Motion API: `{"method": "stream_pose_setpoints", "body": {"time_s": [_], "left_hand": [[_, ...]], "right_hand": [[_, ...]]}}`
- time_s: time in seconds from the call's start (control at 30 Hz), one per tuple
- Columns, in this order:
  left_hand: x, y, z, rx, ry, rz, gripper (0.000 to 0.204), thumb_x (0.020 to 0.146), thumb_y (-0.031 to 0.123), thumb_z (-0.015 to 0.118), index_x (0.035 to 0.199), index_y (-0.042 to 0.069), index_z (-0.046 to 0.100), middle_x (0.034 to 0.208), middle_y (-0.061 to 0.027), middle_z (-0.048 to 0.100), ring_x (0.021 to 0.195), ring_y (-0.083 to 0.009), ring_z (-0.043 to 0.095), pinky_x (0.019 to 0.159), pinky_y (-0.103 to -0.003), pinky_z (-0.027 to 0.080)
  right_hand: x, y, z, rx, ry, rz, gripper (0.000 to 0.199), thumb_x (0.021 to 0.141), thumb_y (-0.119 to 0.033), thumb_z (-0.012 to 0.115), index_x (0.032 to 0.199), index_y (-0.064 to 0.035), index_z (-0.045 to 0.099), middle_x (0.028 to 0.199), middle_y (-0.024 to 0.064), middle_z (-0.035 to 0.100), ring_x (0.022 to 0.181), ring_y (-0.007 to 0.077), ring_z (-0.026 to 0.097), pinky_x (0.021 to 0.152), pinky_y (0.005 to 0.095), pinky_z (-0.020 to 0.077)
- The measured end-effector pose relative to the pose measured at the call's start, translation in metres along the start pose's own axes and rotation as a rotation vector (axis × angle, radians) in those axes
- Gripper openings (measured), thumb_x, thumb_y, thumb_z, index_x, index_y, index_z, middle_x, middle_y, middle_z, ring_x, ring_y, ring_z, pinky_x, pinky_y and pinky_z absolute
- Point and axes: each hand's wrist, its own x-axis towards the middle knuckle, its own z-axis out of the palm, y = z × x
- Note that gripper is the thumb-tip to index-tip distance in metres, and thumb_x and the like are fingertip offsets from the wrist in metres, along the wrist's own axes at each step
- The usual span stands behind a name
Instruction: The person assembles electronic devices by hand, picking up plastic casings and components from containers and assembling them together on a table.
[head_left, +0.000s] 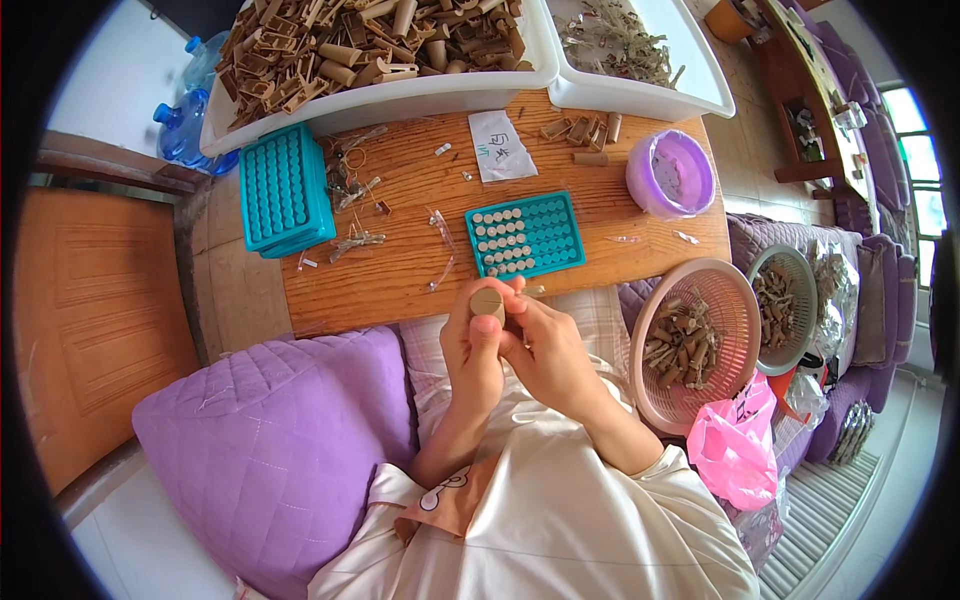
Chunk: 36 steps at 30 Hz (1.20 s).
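Observation:
My left hand (472,350) is closed round a tan cylindrical plastic piece (487,302), its flat round end facing up, with the thumb pressed against it. Close against it, the fingers of my right hand (550,350) are pinched together beside the piece; a small pale bit (534,290) shows by their tips, and what they grip is hard to make out. Just beyond both hands lies a teal tray (570,262) with rows of round pockets. Small whitish round discs (505,240) fill the pockets on its left side; the right-side pockets show bare teal.
White bins of tan plastic pieces (380,45) and clear tangled parts (615,45) line the table's far edge. Stacked teal trays (285,190) stand left, a purple tub (640,185) right. A pink basket (740,335), a grey basket (808,300) and a pink bag (735,450) sit right of me.

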Motion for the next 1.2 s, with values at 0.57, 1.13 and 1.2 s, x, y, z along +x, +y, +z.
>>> {"method": "stream_pose_setpoints", "body": {"time_s": [0.57,1.13,1.2], "left_hand": [[0.005,-0.016,0.010,-0.320,0.001,-0.240,0.037,0.084,0.038,0.044,0.100,0.004,0.041,0.086,-0.0061,0.049,0.092,-0.0212,0.053,0.074,-0.031,0.046],[0.002,-0.018,0.011,0.101,-0.188,-0.071,0.029,0.088,0.025,0.039,0.108,0.004,0.040,0.095,-0.0060,0.045,0.084,-0.0100,0.043,0.065,-0.023,0.040],[0.001,-0.015,0.016,-0.101,-0.164,-0.041,0.024,0.085,0.013,0.044,0.107,0.004,0.039,0.104,-0.0086,0.044,0.104,-0.0166,0.041,0.078,-0.031,0.044]], "right_hand": [[0.030,0.021,-0.092,-0.251,-0.161,0.043,0.016,0.073,-0.008,0.059,0.088,-0.0047,0.060,0.070,0.0093,0.059,0.064,0.0174,0.057,0.061,0.0276,0.0450],[0.123,0.123,-0.198,-1.028,0.016,0.223,0.012,0.070,-0.008,0.052,0.076,-0.0046,0.061,0.077,0.0153,0.060,0.075,0.0303,0.056,0.067,0.0377,0.0431],[0.114,0.121,-0.205,-0.876,0.074,0.129,0.011,0.072,-0.009,0.050,0.079,-0.0035,0.058,0.075,0.0142,0.060,0.074,0.0302,0.056,0.066,0.0364,0.0432]]}}
